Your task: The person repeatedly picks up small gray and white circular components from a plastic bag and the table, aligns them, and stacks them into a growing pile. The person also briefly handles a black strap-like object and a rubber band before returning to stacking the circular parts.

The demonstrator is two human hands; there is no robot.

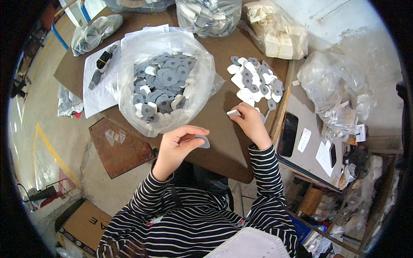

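Observation:
My left hand [178,146] pinches a flat grey pad [204,142] with rounded corners between thumb and fingers, just in front of an open clear plastic bag [129,114]. Many similar grey pads [168,77], some turned white side up, fill that bag; the grey ones show a dark round spot in the middle. My right hand [251,122] grips a small white pad [233,113] over the brown tabletop. Right beyond it lies a loose pile of white and grey pads [258,81]. The two hands are apart.
Bags of grey pads [208,17] and cream blocks [279,36] line the table's far edge. Written sheets [101,77] lie at left under a black-strapped bundle [103,62]. To the right, a lower surface holds a phone [288,134] and a crumpled plastic bag [335,86].

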